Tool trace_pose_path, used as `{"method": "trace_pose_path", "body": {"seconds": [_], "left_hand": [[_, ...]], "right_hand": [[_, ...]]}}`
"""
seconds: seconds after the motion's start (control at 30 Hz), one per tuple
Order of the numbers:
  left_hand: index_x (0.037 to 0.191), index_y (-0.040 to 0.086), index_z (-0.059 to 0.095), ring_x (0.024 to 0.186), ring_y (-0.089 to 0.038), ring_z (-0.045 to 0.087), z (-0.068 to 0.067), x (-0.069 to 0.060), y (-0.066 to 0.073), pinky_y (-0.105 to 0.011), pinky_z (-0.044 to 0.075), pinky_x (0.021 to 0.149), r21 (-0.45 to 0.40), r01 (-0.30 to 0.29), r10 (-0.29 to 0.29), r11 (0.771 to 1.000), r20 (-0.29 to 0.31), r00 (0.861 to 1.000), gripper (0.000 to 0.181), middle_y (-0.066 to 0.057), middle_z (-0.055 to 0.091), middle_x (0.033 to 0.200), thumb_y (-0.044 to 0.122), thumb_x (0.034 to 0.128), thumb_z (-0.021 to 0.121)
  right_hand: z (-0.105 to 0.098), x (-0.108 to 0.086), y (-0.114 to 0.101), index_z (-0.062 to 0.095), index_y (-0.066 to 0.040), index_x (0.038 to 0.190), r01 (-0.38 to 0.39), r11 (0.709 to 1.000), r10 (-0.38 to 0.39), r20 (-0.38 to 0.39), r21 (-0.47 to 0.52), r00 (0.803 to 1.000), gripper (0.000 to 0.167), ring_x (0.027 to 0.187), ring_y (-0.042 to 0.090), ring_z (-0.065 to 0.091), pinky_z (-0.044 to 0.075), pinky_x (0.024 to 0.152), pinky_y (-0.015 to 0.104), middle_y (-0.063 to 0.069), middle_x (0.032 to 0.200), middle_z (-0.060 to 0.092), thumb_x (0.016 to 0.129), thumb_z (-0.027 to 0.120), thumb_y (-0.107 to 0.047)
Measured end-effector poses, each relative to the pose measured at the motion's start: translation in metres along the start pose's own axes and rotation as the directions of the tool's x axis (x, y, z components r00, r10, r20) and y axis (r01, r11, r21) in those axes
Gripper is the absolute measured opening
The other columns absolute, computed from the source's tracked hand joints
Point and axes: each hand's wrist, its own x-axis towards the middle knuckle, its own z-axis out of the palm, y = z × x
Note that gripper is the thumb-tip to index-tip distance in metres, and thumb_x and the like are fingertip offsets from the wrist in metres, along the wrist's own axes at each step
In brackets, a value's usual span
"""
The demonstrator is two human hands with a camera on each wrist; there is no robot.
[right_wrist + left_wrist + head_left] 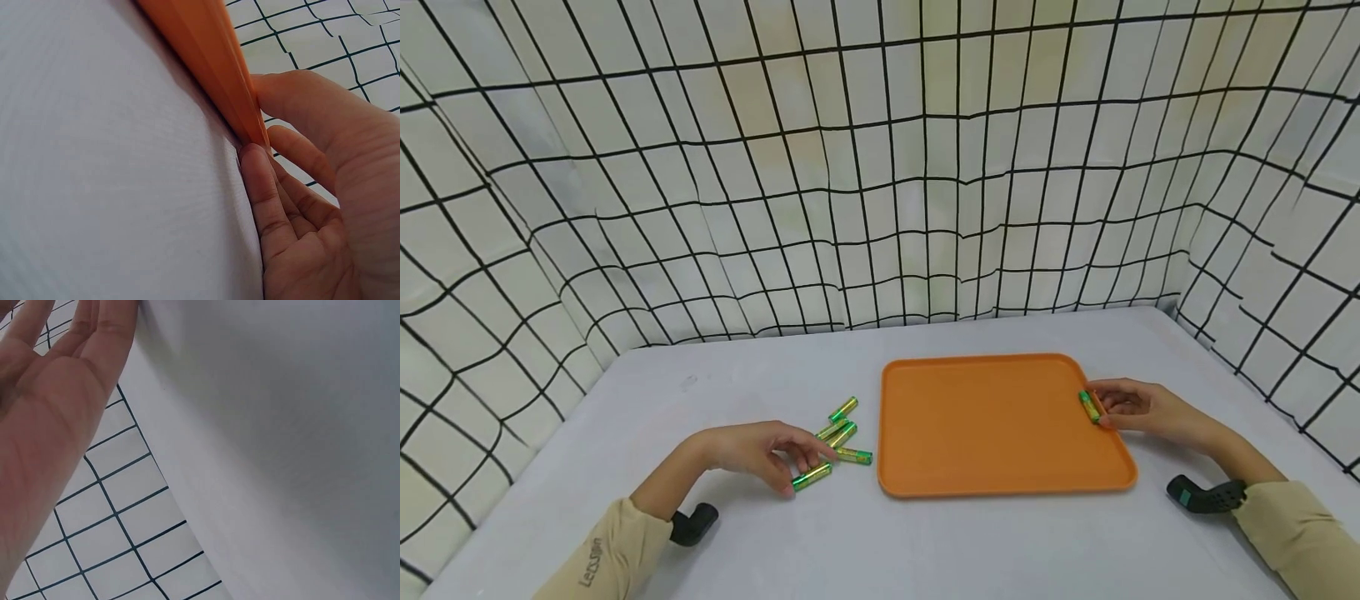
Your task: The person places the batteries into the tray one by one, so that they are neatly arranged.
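Several green-and-gold batteries lie in a loose group on the table left of the orange tray [1000,425]. In the head view my left hand [760,450] is over the group's left side, fingers bent and spread, thumb tip at one end of the nearest battery [812,477]; in the left wrist view this hand [62,394] shows no object. At the tray's right rim my right hand [1142,408] pinches a battery [1089,406] by its ends, just inside the edge. From the right wrist view, the right hand [306,187] touches the rim [212,56], which hides that battery.
A white-covered table [760,542] carries the tray and batteries. White walls with a black grid [865,167] stand behind the table and along both sides. Black wrist devices sit at both cuffs, the left one [695,525] and the right one [1206,495].
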Motion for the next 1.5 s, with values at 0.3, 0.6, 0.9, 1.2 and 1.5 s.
{"method": "trace_pose_path", "body": {"seconds": [0.3, 0.6, 0.9, 1.2, 1.5], "left_hand": [[0.129, 0.004, 0.061, 0.097, -0.015, 0.056, 0.006, 0.000, 0.005, -0.023, 0.052, 0.081, 0.048, 0.033, -0.029, 0.998, -0.074, 0.997, 0.050, -0.005, 0.060, 0.104, 0.004, 0.0813, 0.077], [0.125, 0.009, 0.059, 0.096, -0.015, 0.055, 0.007, -0.002, 0.004, -0.021, 0.049, 0.077, 0.072, 0.055, -0.049, 0.996, -0.084, 0.995, 0.048, -0.003, 0.058, 0.102, 0.006, 0.0815, 0.077], [0.125, 0.010, 0.058, 0.090, -0.013, 0.057, 0.010, -0.004, 0.003, -0.020, 0.049, 0.073, 0.119, 0.026, -0.014, 0.993, -0.107, 0.994, 0.049, -0.004, 0.058, 0.100, 0.011, 0.0811, 0.079], [0.127, 0.012, 0.057, 0.087, -0.013, 0.059, 0.008, -0.001, 0.002, -0.021, 0.049, 0.076, 0.080, -0.007, 0.018, 0.997, -0.143, 0.990, 0.050, -0.009, 0.055, 0.105, 0.012, 0.0817, 0.079], [0.129, 0.010, 0.056, 0.094, -0.014, 0.063, 0.006, 0.006, 0.003, -0.023, 0.051, 0.079, 0.125, -0.005, 0.037, 0.992, -0.251, 0.967, 0.054, -0.008, 0.056, 0.108, 0.012, 0.0814, 0.079]], "right_hand": [[0.001, 0.000, 0.001, 0.048, 0.003, 0.139, 0.003, 1.000, -0.003, -0.004, 0.001, 1.000, 0.052, 0.093, 0.008, 0.057, 0.050, 0.077, 0.018, 0.008, 0.112, 0.059, 0.093, 0.067, -0.013], [0.001, 0.000, 0.001, 0.047, 0.003, 0.139, -0.001, 1.000, 0.001, 0.000, 0.012, 1.000, 0.052, 0.093, 0.008, 0.057, 0.050, 0.078, 0.018, 0.008, 0.113, 0.059, 0.093, 0.067, -0.013], [0.001, 0.000, 0.001, 0.047, 0.004, 0.139, 0.011, 1.000, -0.011, -0.002, -0.003, 1.000, 0.052, 0.093, 0.007, 0.057, 0.051, 0.078, 0.018, 0.009, 0.112, 0.059, 0.093, 0.067, -0.013], [0.000, 0.000, 0.001, 0.048, 0.003, 0.139, 0.019, 1.000, -0.019, -0.007, -0.021, 1.000, 0.052, 0.094, 0.005, 0.057, 0.051, 0.078, 0.018, 0.009, 0.116, 0.059, 0.093, 0.067, -0.013], [0.000, 0.000, 0.002, 0.048, 0.004, 0.139, 0.022, 1.000, -0.022, -0.005, 0.006, 1.000, 0.052, 0.094, 0.006, 0.058, 0.051, 0.078, 0.018, 0.007, 0.114, 0.059, 0.093, 0.067, -0.012]]}}
